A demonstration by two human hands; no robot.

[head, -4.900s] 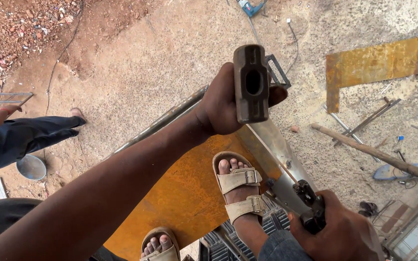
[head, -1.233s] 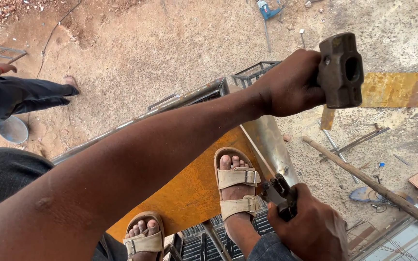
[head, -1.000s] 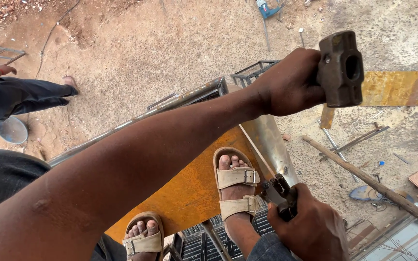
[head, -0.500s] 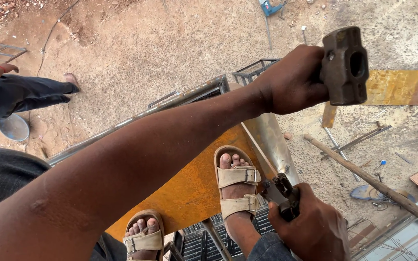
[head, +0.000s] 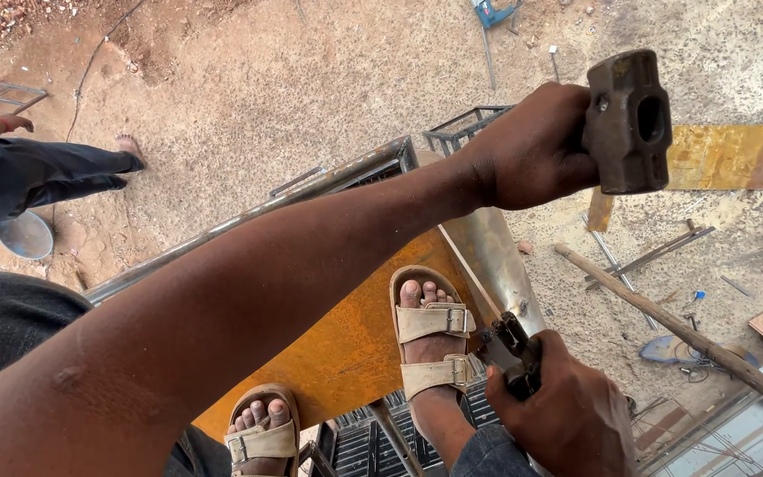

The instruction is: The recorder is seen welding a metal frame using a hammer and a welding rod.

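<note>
My left hand (head: pixel 532 146) is raised high at the upper right, closed around the handle of a heavy dark sledgehammer head (head: pixel 630 119). My right hand (head: pixel 567 415) is low at the bottom right, gripping dark pliers (head: pixel 514 344) whose jaws sit at the edge of a shiny metal sheet (head: pixel 492 256). My sandalled feet (head: pixel 430 340) stand on a rusty orange steel plate (head: pixel 346 353). The hammer's handle is hidden in my fist.
A steel angle frame (head: pixel 311 190) runs along the plate's far edge. Another person's legs (head: pixel 37 172) stand at the left by a metal bowl (head: pixel 24 234). A wooden pole (head: pixel 664 322), metal rods, a rusty plate (head: pixel 726 159) and a power tool (head: pixel 492 13) lie on the sandy ground.
The hammer has stayed raised at the upper right over the last second, drifting slightly up. Nearly five seconds ago it was lower and nearer the middle. My right hand stays on the pliers.
</note>
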